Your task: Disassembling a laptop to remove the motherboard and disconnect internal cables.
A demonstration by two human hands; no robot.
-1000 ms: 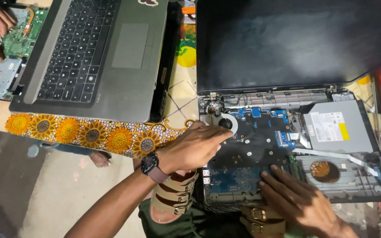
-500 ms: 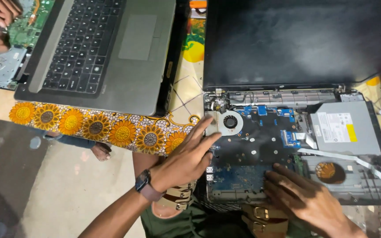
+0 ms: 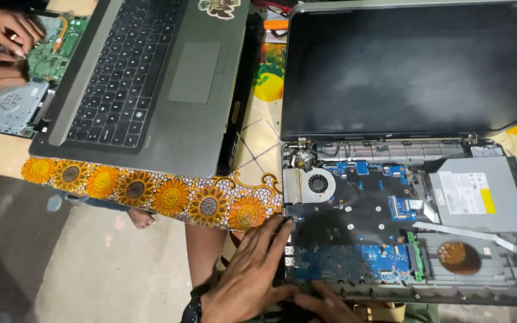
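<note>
The opened laptop [image 3: 408,227], its blue circuit board and round fan [image 3: 319,183] laid bare, lies at the table's near right edge, and the left hand [image 3: 252,272], which a second ago was spread over the fan, has been drawn back to the front left corner, fingers splayed flat, gripping nothing. Only the fingers of the right hand [image 3: 324,304] are seen, pressed loosely under the front edge, so the chassis appears steadied rather than worked on. A white label with a yellow block is carried on the grey optical drive [image 3: 480,194], and a small sticker on the closed grey laptop [image 3: 151,78] further left.

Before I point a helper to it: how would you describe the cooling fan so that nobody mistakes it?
Find the opened laptop with the dark screen. On its exposed board's upper left corner, below the hinge, sits the round black cooling fan in a silver housing. Nothing else nearby has spiral blades.
</note>
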